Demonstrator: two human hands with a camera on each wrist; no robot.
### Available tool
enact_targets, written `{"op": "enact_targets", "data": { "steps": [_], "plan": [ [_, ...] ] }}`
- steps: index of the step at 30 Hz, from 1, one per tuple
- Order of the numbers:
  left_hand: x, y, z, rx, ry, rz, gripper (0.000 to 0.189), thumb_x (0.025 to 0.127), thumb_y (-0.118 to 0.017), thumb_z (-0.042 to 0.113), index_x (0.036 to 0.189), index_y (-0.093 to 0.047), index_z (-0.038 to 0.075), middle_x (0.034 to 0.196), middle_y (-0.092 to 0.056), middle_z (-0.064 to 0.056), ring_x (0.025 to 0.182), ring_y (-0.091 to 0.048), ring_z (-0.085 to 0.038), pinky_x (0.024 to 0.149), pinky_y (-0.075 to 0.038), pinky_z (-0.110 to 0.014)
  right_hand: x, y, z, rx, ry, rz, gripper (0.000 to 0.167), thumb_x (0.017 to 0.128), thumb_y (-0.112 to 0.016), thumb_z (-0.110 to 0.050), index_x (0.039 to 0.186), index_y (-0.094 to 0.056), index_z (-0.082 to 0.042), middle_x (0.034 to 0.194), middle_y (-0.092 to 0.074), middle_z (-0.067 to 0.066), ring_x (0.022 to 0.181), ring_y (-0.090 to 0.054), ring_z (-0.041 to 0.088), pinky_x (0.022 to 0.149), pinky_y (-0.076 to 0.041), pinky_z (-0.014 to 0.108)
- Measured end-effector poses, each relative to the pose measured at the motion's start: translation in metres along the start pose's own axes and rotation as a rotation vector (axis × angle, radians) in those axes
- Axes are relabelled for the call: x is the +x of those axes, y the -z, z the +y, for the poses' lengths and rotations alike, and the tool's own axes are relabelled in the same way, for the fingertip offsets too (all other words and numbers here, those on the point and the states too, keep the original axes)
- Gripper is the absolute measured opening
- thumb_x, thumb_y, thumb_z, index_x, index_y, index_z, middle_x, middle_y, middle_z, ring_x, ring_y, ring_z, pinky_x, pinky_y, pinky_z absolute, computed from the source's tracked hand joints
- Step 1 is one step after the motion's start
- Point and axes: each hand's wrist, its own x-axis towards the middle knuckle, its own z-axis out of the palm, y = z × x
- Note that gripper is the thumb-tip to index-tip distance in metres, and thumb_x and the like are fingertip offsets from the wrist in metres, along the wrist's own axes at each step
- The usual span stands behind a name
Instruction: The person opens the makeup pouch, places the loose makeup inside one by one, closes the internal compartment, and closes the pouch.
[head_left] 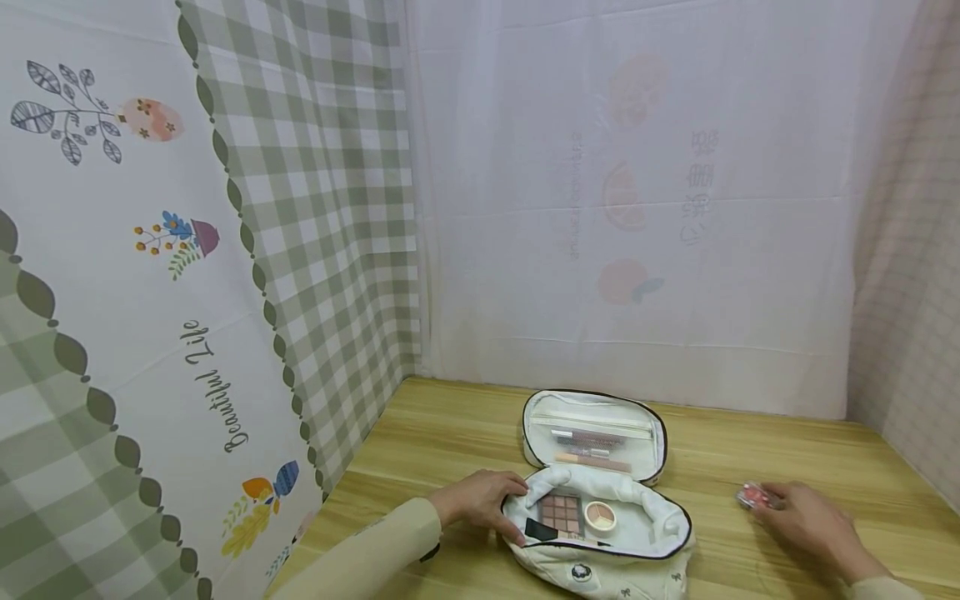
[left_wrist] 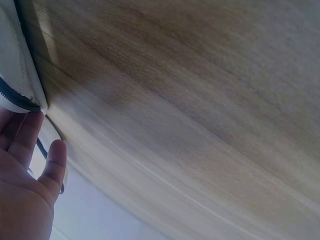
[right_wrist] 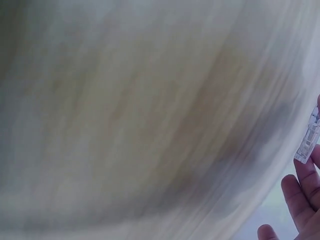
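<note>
A white quilted makeup bag (head_left: 600, 575) stands unzipped on the table, its lid folded back. My left hand (head_left: 483, 500) holds the left end of its rim; the left wrist view shows the fingers (left_wrist: 22, 140) at the dark zipper edge. Inside the bag lie an eyeshadow palette (head_left: 561, 514), a round compact (head_left: 600, 517) with three pale sections and a brush with a black end (head_left: 542, 531). Right of the bag, my right hand (head_left: 810, 521) pinches a small clear case (head_left: 756, 497) with red and pink in it. In the right wrist view the clear case (right_wrist: 309, 137) shows only partly.
The lid's mesh pocket (head_left: 592, 433) holds several slim tubes. Under everything is a wood-grain table (head_left: 442, 425). A green checked cloth (head_left: 315, 167) hangs at the left, and a pale curtain (head_left: 510, 292) closes off the back.
</note>
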Motion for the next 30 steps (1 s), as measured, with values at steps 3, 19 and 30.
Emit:
{"op": "enact_targets", "data": {
  "steps": [3, 19, 30],
  "plan": [
    [0.000, 0.001, 0.001, -0.002, -0.002, -0.003, 0.076, 0.078, -0.080, 0.055, 0.136, -0.060, 0.009, 0.139, -0.055, 0.004, 0.126, -0.051, -0.011, 0.104, -0.040, -0.029, 0.001, -0.001, -0.005, 0.007, 0.025, 0.039, 0.050, 0.091, -0.067, -0.034, 0.118, -0.065, 0.008, 0.105, -0.064, 0.033, 0.092, -0.062, 0.050, 0.060, -0.046, 0.052],
    [0.002, 0.000, -0.002, -0.005, -0.012, -0.002, 0.076, 0.078, -0.080, 0.053, 0.136, -0.060, 0.009, 0.139, -0.055, 0.002, 0.127, -0.051, -0.011, 0.103, -0.040, -0.026, 0.011, -0.007, -0.043, 0.067, 0.153, 0.129, 0.050, 0.081, -0.080, -0.030, 0.113, -0.069, 0.006, 0.106, -0.066, 0.028, 0.095, -0.062, 0.049, 0.069, -0.050, 0.054],
    [0.002, 0.000, 0.000, 0.002, -0.007, -0.007, 0.076, 0.079, -0.079, 0.054, 0.137, -0.060, 0.009, 0.139, -0.055, 0.002, 0.127, -0.051, -0.011, 0.104, -0.040, -0.028, 0.011, -0.010, -0.075, 0.099, 0.232, 0.176, 0.045, 0.078, -0.082, -0.029, 0.111, -0.072, 0.001, 0.104, -0.069, 0.020, 0.091, -0.065, 0.040, 0.074, -0.050, 0.055]
  ]
}}
